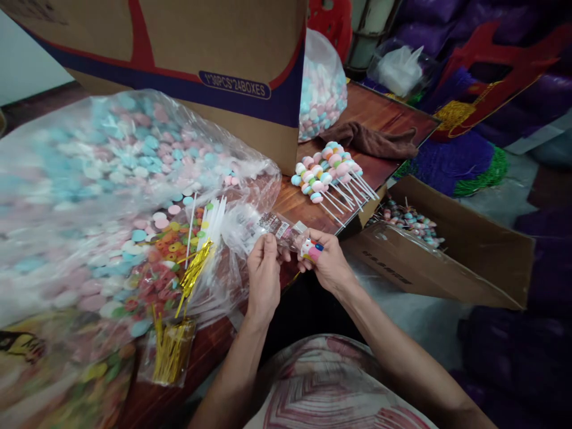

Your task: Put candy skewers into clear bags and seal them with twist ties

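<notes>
The packet [282, 228], clear with a printed label and a barcode, lies between the two hands, above the table's near edge. The left hand [263, 268] grips it from below and to the left, its thumb pointing up beside the label. The right hand [329, 259] has its fingers closed on the packet's other end, where a pink, white and blue piece shows at the fingertips; whether that is print or a sweet I cannot tell. The hands are near each other, with the packet spanning the gap.

Just beyond the packet, to the right, candy sticks [329, 170] lie in a group on the table [369, 104], white ends toward the person. To the left, close to the left hand, are white sticks [218, 214], gold ties [195, 271] and gummy rings [172, 241], beside a large bag [147, 155] of pastel sweets. A low box [473, 277] of sweets stands to the right, below table height.
</notes>
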The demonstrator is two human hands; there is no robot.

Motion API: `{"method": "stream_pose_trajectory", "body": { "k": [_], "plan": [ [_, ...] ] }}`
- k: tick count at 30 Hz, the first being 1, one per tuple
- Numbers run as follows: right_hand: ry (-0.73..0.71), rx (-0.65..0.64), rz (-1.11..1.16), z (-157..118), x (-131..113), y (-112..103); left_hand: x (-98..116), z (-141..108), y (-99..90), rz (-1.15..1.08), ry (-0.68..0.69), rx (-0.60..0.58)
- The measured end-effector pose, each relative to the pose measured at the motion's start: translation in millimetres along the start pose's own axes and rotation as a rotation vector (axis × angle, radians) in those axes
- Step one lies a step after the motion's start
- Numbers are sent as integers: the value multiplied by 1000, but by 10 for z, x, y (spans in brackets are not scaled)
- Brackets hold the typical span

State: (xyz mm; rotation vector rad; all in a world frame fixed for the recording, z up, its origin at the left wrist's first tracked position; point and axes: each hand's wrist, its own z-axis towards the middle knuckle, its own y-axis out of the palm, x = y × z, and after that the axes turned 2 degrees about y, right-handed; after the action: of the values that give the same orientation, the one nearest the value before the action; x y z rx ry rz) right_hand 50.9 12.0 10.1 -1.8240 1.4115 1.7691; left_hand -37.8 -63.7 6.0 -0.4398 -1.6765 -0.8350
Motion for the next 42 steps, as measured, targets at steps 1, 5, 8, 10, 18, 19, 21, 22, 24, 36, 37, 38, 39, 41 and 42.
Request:
{"method": "stream_pose_trajectory", "body": {
  "k": [1,5,8,10,18,19,21,22,24,36,37,38,39,41,42],
  "plan": [
    [11,-3,4,-1,-4,1,4,14,-4,14,8,13],
    [37,-50,-20,6,-47,-15,7,16,-27,146,88,51],
    [51,-92,-39,13,-89,-29,20,-13,-45,239,121,61],
    [74,-112,-27,15,-105,-28,30,-26,-63,285,133,49],
    [12,-2,116,9,-63,56,-12,-43,-85,291,163,174],
    [33,-3,128,9,-61,57,-13,-43,-81,276,157,170],
    [76,-22,130,13,-63,49,-5,-38,-78,252,134,125],
    [87,-29,122,17,-66,42,1,-33,-80,239,116,96],
    [89,-31,98,26,-71,30,15,-25,-86,195,68,52],
    [235,-310,54,41,-89,-46,70,15,-51,-29,18,196],
    [235,-324,55,39,-94,-60,68,12,-45,-40,26,215],
    [236,-338,53,38,-99,-75,68,7,-40,-52,33,232],
    [243,-356,49,37,-104,-89,69,3,-36,-61,36,245],
    [264,-386,40,38,-112,-115,75,-2,-35,-71,31,258],
    [272,-393,36,41,-114,-126,80,-1,-37,-77,22,259]
  ]
}}
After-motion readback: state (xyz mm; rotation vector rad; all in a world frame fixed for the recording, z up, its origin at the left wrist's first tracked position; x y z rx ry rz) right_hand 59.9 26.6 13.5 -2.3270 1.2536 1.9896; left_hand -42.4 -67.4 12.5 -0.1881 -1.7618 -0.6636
